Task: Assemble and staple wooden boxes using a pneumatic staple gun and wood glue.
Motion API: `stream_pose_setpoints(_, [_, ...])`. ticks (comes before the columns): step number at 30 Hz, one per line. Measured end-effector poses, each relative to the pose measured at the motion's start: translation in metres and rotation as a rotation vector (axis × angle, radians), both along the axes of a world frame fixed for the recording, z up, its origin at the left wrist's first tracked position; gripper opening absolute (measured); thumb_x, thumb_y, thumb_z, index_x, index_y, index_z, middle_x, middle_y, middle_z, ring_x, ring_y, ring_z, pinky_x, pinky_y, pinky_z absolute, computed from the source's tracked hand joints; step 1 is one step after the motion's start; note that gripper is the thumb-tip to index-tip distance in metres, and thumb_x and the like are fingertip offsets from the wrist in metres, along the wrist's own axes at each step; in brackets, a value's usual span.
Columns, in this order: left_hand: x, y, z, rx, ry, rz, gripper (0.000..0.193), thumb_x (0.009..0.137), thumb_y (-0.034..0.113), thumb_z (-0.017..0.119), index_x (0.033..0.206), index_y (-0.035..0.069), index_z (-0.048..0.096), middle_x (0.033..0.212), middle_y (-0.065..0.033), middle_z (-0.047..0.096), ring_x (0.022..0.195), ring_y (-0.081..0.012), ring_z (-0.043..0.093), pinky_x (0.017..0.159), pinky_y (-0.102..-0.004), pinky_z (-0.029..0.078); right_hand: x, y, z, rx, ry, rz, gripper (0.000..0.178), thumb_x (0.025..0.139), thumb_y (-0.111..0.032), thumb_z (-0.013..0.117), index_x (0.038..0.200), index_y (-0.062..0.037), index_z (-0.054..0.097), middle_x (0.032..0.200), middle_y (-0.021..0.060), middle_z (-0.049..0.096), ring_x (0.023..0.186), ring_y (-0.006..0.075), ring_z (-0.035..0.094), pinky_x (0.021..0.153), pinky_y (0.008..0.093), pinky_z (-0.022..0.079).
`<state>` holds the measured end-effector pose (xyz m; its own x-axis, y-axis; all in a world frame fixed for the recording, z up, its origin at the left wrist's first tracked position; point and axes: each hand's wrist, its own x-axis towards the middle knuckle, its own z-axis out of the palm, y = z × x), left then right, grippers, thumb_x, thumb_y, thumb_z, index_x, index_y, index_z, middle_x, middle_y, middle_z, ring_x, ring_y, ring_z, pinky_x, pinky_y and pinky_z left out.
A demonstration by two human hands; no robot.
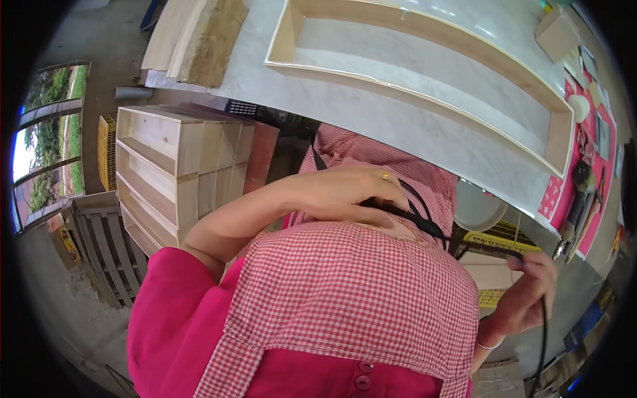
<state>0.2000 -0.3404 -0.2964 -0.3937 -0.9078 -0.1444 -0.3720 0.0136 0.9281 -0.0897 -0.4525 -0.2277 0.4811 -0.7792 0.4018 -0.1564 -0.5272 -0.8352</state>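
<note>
The left hand (355, 192) is reaching in from the left across the waist and is resting against the checked apron (352, 292), its back turned up and its fingers curling over toward the right. A black cable (488, 248) is running from under those fingers, looping just beside them; the palm is hidden, so whether this hand is gripping the cable or only covering it, I cannot tell. A yellowish ring (385, 176) is showing on one finger.

The right hand (531, 292) is hovering well apart on the right, beside the apron, with its fingers closing on the cable between thumb and fingertips. The cable is stretching between the two hands, and a length is hanging down on the near side of the right hand. A pale bracelet (491, 344) is circling the right wrist.

Beyond both hands, a shallow wooden frame (561, 139) is lying on the marbled table (245, 86), its long side slanting from far left to nearer right. Wooden boards (179, 40) are lying at the table's left end, while a pink cloth (549, 199) is covering part of the right end. Stacked wooden boxes (206, 152) are standing left of the left hand.
</note>
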Motion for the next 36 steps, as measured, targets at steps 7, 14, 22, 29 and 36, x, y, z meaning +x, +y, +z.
stream_pose_setpoints(7, [-0.019, -0.019, 0.007, 0.088, -0.081, -0.111, 0.039, 0.089, 0.028, 0.062, 0.119, 0.003, 0.063, 0.113, -0.0152, 0.061, 0.104, -0.0303, 0.057, 0.090, -0.0395, 0.046, 0.068, -0.013, -0.024, 0.353, 0.150, -0.198, 0.028, 0.099, -0.013, 0.045, 0.084, 0.0038, 0.063, 0.078, 0.0096, 0.063, 0.056, 0.0124, 0.055, 0.052, 0.0238, 0.045])
stream_pose_setpoints(14, [-0.011, -0.018, 0.007, 0.122, -0.239, -0.302, 0.036, 0.084, 0.018, 0.063, 0.117, 0.003, 0.063, 0.108, -0.0153, 0.061, 0.102, -0.0311, 0.058, 0.088, -0.0411, 0.047, 0.070, 0.004, -0.045, 0.490, 0.363, 0.265, 0.032, 0.100, -0.020, 0.047, 0.086, 0.0040, 0.063, 0.069, 0.0079, 0.063, 0.051, 0.0079, 0.054, 0.045, 0.0206, 0.041])
stream_pose_setpoints(22, [-0.017, 0.012, 0.021, -0.276, -0.277, 0.041, 0.032, 0.084, 0.018, 0.063, 0.112, 0.001, 0.064, 0.106, -0.0128, 0.061, 0.097, -0.0297, 0.059, 0.086, -0.0398, 0.049, 0.035, 0.033, -0.008, 0.478, 0.070, -0.360, 0.039, 0.103, -0.025, 0.040, 0.080, 0.0020, 0.058, 0.061, 0.0086, 0.057, 0.042, 0.0083, 0.048, 0.040, 0.0202, 0.036])
stream_pose_setpoints(29, [-0.030, -0.013, 0.011, -0.068, -0.297, -0.151, 0.029, 0.085, 0.019, 0.061, 0.107, 0.001, 0.065, 0.100, -0.0141, 0.062, 0.096, -0.0307, 0.060, 0.082, -0.0402, 0.050, -0.001, 0.054, -0.002, 0.271, -0.047, -0.385, 0.044, 0.105, -0.031, 0.035, 0.080, 0.0013, 0.051, 0.056, 0.0085, 0.050, 0.038, 0.0104, 0.041, 0.037, 0.0214, 0.031])
stream_pose_setpoints(36, [-0.075, -0.055, 0.014, 0.074, -0.407, -0.437, 0.020, 0.083, 0.015, 0.061, 0.098, 0.002, 0.066, 0.091, -0.0165, 0.063, 0.088, -0.0341, 0.062, 0.073, -0.0457, 0.051, -0.003, 0.058, 0.014, 0.120, -0.264, -0.475, 0.048, 0.106, -0.037, 0.031, 0.076, -0.0016, 0.045, 0.054, 0.0045, 0.040, 0.041, 0.0106, 0.035, 0.040, 0.0231, 0.029])
